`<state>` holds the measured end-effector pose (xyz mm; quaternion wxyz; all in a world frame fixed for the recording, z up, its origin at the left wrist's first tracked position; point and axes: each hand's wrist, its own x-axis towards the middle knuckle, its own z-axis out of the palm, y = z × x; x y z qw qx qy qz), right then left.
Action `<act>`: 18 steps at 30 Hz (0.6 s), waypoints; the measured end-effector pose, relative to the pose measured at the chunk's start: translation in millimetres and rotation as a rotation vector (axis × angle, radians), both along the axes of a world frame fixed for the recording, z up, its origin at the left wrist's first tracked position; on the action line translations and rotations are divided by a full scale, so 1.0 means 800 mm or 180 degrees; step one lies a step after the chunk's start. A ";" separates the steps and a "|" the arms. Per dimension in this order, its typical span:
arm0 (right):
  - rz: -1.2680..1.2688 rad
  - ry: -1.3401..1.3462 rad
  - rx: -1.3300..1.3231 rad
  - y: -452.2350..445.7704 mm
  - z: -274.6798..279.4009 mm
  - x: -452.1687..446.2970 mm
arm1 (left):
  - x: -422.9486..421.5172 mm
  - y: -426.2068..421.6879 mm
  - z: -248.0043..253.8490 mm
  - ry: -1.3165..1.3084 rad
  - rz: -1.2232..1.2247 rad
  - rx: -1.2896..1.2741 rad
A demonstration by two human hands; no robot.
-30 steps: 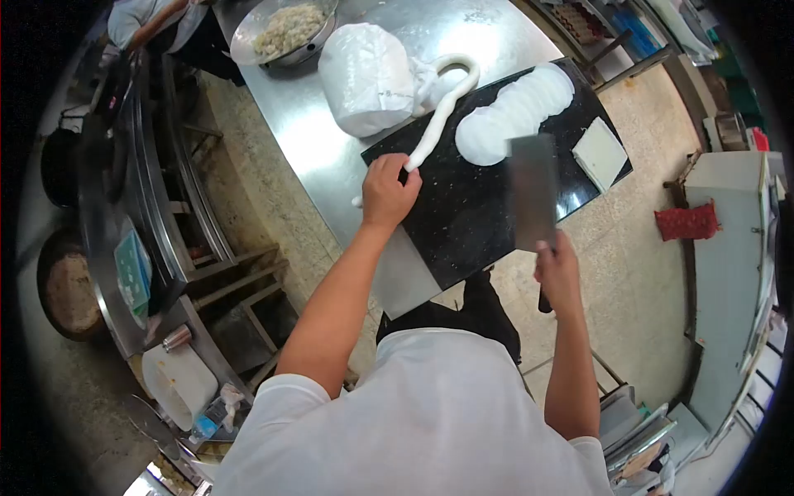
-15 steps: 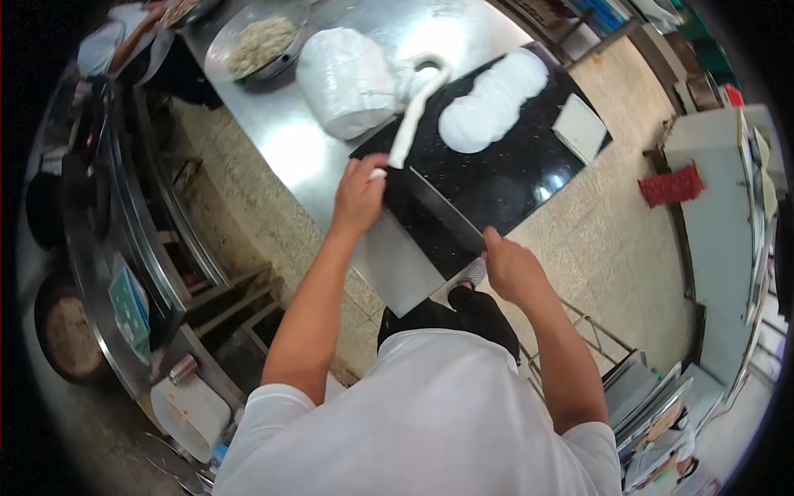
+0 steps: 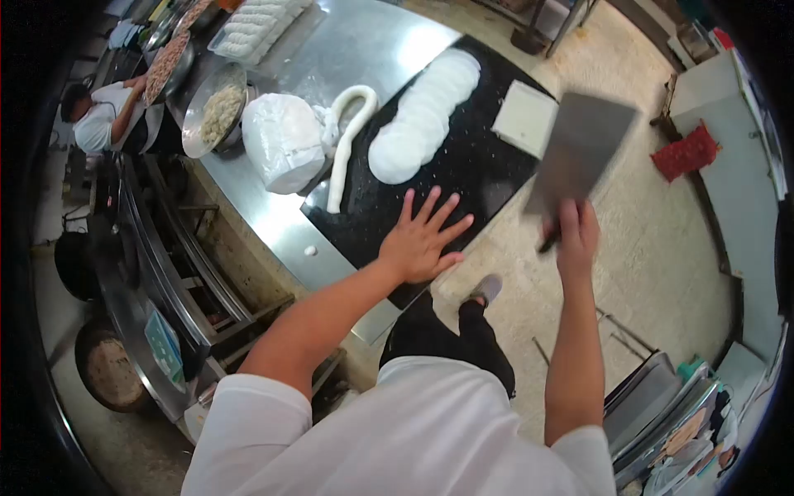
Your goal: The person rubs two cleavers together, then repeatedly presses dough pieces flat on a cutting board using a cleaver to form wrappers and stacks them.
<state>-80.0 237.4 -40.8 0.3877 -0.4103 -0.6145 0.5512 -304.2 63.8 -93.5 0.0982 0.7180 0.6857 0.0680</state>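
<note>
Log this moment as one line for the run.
left hand: spread, over black board | right hand: gripping cleaver, off the board | dough rope: curled at far end | white rounds: overlapping row on board

black slab (image 3: 488, 157) on steel table (image 3: 351, 54)

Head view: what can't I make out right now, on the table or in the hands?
All in the head view:
- Black board beneath the left hand: covered by the hand.
- Cleaver: blade edge blurred; much of the handle hidden by the right hand.
- White bag: wrapping hides its contents.
- White lump: too small to identify.
- Tray of pale rolls: cut by the top edge.
</note>
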 end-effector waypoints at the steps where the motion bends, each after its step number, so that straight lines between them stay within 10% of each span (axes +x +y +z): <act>1: 0.0211 -0.0101 -0.0181 0.029 -0.028 -0.023 | 0.005 0.004 0.001 -0.0026 -0.0090 0.0000; 5: -0.0149 -0.0564 -0.2088 0.051 -0.062 -0.055 | 0.004 0.015 -0.005 0.0010 0.0002 -0.0071; 9: 0.0498 -0.1359 -0.1573 -0.030 -0.049 -0.004 | -0.001 0.018 0.003 -0.1156 0.0414 -0.0043; 13: 0.2508 -0.2088 -0.0580 -0.167 -0.062 0.027 | 0.001 -0.024 -0.001 -0.0501 -0.0743 0.0137; 18: 0.2558 -0.1869 -0.0809 -0.160 -0.098 0.001 | -0.009 -0.013 -0.010 -0.0411 -0.1192 -0.0070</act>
